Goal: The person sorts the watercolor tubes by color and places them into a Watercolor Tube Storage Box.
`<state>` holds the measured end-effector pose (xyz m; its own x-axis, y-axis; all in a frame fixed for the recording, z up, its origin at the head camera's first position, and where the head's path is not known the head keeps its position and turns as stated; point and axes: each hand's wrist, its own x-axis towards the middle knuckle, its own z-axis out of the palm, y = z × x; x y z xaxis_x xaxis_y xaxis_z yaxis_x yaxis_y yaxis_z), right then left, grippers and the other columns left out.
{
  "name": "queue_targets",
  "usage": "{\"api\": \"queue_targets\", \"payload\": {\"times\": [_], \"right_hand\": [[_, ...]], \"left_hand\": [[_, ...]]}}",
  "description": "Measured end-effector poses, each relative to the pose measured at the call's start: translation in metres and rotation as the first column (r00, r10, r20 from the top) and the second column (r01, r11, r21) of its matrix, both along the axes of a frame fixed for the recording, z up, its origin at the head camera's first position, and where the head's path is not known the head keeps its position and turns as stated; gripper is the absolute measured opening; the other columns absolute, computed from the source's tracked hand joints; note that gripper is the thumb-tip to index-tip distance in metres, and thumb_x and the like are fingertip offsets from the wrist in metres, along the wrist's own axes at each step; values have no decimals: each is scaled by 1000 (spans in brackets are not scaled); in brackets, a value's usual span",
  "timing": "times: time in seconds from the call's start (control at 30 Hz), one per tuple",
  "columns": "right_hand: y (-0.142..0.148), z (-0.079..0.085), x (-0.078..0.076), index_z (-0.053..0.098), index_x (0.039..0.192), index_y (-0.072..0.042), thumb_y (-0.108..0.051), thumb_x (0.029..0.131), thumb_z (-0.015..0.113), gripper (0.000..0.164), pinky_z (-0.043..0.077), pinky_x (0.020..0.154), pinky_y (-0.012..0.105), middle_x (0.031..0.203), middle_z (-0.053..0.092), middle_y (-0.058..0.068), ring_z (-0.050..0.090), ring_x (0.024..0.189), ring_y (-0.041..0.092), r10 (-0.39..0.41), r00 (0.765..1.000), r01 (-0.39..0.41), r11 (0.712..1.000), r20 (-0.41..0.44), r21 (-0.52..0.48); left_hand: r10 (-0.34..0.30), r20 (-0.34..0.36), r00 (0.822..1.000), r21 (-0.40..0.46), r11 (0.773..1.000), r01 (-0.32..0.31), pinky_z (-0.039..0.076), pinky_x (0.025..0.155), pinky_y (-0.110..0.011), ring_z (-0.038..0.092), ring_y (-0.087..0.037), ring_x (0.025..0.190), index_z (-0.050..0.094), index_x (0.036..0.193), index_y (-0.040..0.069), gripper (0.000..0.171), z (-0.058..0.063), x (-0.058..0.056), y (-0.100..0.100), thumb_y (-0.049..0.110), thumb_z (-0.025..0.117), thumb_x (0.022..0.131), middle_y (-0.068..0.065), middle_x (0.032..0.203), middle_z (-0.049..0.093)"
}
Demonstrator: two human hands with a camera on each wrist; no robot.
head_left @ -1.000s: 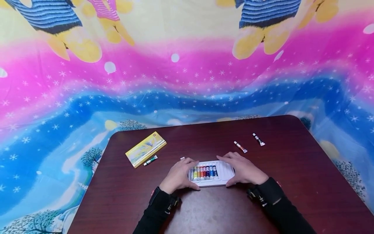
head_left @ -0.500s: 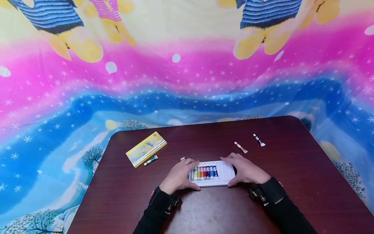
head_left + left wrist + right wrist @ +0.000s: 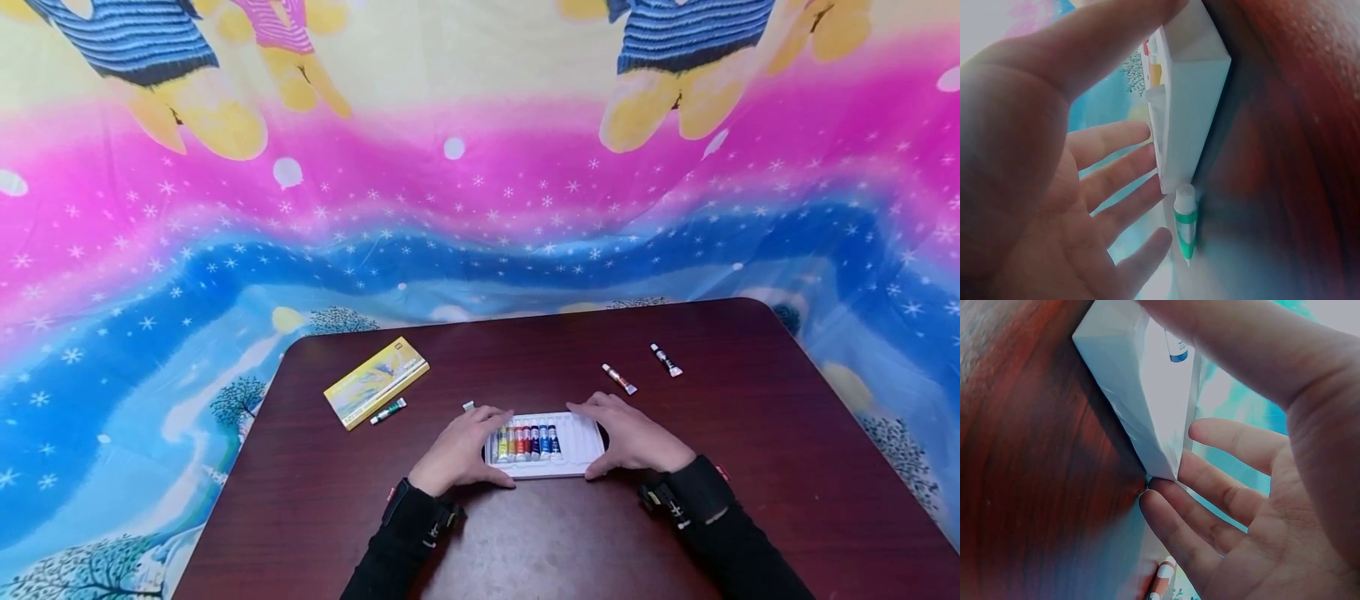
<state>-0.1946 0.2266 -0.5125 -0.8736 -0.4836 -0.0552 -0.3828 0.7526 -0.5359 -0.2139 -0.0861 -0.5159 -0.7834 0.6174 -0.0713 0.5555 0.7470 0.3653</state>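
A white plastic tray (image 3: 580,446) lies on the table, with a row of coloured paint tubes (image 3: 529,442) in its left and middle part; its right part holds none. My left hand (image 3: 462,450) grips the tray's left end, thumb at the near edge and fingers at the far edge. At the other end my right hand (image 3: 634,437) holds it likewise. Both wrist views show the tray's white side wall (image 3: 1194,112) close over the wood. A green-banded paint tube (image 3: 1185,222) lies by the tray's far left corner, mostly hidden behind my left hand in the head view.
On the dark red table (image 3: 555,542), a yellow box (image 3: 377,383) lies at the back left with a green paint tube (image 3: 388,412) beside it. An orange-brown tube (image 3: 619,378) and a black tube (image 3: 666,360) lie at the back right. A patterned cloth (image 3: 480,208) hangs behind.
My right hand has shifted slightly to the right along the tray's end, baring a little more of the tray. The left hand and the loose tubes stay in place.
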Motion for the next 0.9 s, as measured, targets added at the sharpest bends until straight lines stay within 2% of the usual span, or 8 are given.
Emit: {"api": "queue_targets", "payload": {"times": [0.13,0.33,0.53,0.6,0.73,0.83,0.9], "right_hand": [[0,0,0,52,151,-6,-40,70,97,99,52,89,39,127,57,8,52,110,23,2,1000,-2,1000,-6,3],[0,-1,0,52,152,-6,-40,70,97,99,52,90,40,128,57,8,52,111,22,-3,1000,4,1000,-10,4],[-1,0,0,52,151,-6,-39,69,97,100,52,90,40,128,57,9,52,111,23,-4,1000,4,1000,-9,-4],[-2,1,0,52,151,-5,-39,69,97,99,52,90,40,128,58,9,52,111,23,-2,1000,2,1000,-9,-6],[-2,0,0,52,151,-5,-39,70,97,99,52,90,40,128,57,9,52,112,23,3,1000,-3,1000,-10,-4],[-1,0,0,52,152,-6,-39,70,96,99,52,90,40,129,57,9,52,112,23,3,1000,-3,1000,-6,-1],[0,-1,0,52,152,-6,-39,70,96,99,52,90,40,129,57,8,52,112,23,-1,1000,1,1000,-1,0]], "left_hand": [[5,7,1000,10,1000,-5,37,121,-50,48,-24,140,42,160,20,107,3,-2,-3,63,87,73,-4,152,53],[30,-20,999,-10,999,-30,38,120,-51,46,-27,143,42,160,19,111,5,-6,-14,64,89,70,-6,156,51],[48,1,999,48,998,-48,37,119,-55,45,-33,145,44,159,17,108,12,-10,-32,56,92,70,-9,156,50],[65,1,998,70,995,-65,38,118,-56,46,-35,144,45,158,15,100,14,-11,-38,48,92,75,-11,154,52],[108,-43,993,93,990,-104,44,112,-56,52,-37,137,53,152,10,73,18,-12,-48,20,85,87,-14,146,59],[161,-124,979,64,986,-154,49,105,-54,58,-36,127,61,144,7,60,18,-13,-50,6,81,88,-14,136,65],[183,-181,966,36,983,-180,52,101,-53,60,-34,123,65,140,9,54,15,-14,-49,5,81,88,-12,132,67]]}}
